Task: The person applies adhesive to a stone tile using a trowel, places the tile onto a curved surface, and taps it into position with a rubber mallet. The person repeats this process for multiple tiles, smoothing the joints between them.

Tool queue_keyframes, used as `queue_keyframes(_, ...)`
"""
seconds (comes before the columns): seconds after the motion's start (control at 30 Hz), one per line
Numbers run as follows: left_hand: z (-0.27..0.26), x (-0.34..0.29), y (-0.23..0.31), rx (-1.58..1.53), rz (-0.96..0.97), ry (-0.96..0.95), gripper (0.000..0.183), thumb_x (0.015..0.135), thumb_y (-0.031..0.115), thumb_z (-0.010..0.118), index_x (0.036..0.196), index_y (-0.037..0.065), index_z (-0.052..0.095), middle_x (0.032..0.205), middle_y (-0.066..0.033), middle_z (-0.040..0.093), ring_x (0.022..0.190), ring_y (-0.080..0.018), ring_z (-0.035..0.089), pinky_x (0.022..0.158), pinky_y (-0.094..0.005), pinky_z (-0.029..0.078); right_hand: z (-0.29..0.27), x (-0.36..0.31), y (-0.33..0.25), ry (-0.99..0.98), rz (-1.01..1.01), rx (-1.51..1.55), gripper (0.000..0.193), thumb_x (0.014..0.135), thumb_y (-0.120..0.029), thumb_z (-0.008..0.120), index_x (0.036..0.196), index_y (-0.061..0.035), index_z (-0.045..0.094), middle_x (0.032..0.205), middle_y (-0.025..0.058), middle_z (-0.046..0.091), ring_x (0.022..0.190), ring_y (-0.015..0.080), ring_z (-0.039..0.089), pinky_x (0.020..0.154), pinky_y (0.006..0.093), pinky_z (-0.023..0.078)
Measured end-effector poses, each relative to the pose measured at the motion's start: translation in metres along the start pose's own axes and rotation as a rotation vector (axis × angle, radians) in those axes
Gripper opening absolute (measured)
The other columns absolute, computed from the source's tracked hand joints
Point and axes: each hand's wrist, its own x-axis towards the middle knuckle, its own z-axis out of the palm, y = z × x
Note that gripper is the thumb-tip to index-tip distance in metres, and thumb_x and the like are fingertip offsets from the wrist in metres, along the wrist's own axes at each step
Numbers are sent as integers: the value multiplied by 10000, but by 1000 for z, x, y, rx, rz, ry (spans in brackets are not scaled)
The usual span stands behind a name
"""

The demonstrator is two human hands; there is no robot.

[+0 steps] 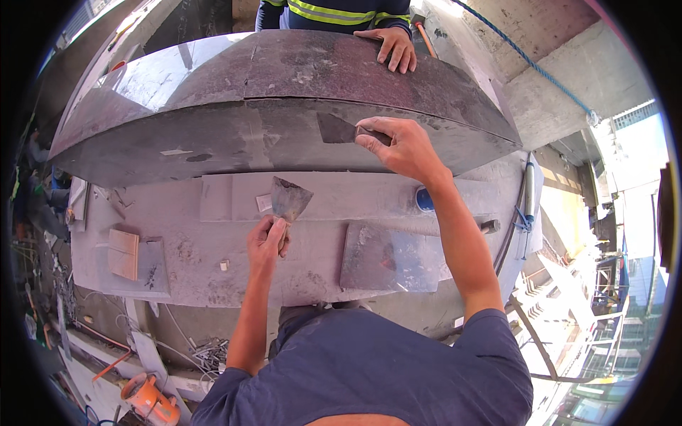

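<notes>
A long dark stone slab piece with a polished top stretches across the far side of the work table. My right hand grips a dark putty knife by its handle end. Its blade lies against the slab's front face, below the long top edge. Lower and to the left, my left hand is closed round the handle of a second, wide putty knife, blade up, with grey smears on it. That blade is held above the table, apart from the slab. Across from me, another person's hand rests flat on the slab's top.
The dusty table carries a dark square tile, a blue-and-white tub and a small tan board. A caulking gun lies at the right edge. An orange bucket stands lower left. A blue rope hangs upper right.
</notes>
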Motion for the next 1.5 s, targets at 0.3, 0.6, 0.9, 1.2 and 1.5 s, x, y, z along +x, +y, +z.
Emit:
queue_keyframes(0.3, 31, -8, -8, 82, 35, 97, 263, 1112, 263, 690, 985, 34, 707, 770, -16, 610, 579, -75, 505, 473, -260, 398, 36, 33, -5, 76, -255, 56, 339, 998, -344, 803, 1220, -89, 817, 1080, 115, 826, 882, 337, 767, 803, 427, 591)
queue_keyframes(0.6, 65, -64, -47, 50, 13, 347, 291, 1112, 296, 676, 992, 31, 691, 777, -29, 604, 571, -85, 502, 467, -260, 366, -106, -35, 51, 117, -21, 32, 289, 1011, -186, 808, 1287, -112, 767, 1078, 76, 821, 866, 190, 739, 808, 347, 576)
queue_keyframes(0.9, 119, -62, -70, 81, 24, 354, 289, 1117, 289, 674, 1003, 24, 698, 775, -27, 601, 569, -87, 514, 482, -256, 378, -151, -84, 160, 293, -105, -10, 271, 1001, -158, 799, 1271, -141, 774, 1150, 48, 816, 941, 242, 762, 851, 374, 589)
queue_keyframes(1.2, 148, -61, -75, 156, 84, 265, 256, 1121, 234, 685, 1025, -1, 717, 761, -22, 606, 568, -71, 486, 495, -269, 384, -142, -36, 132, 175, -334, -406, 240, 985, -210, 795, 1225, -204, 810, 1160, 7, 812, 1082, 283, 752, 926, 444, 574)
queue_keyframes(1.5, 141, -73, -93, 127, 49, 332, 274, 1127, 268, 676, 1034, 14, 722, 761, -11, 590, 572, -69, 482, 500, -263, 376, -144, -40, 140, 177, -378, -539, 249, 981, -216, 798, 1229, -206, 816, 1131, -12, 810, 1050, 248, 749, 910, 423, 563)
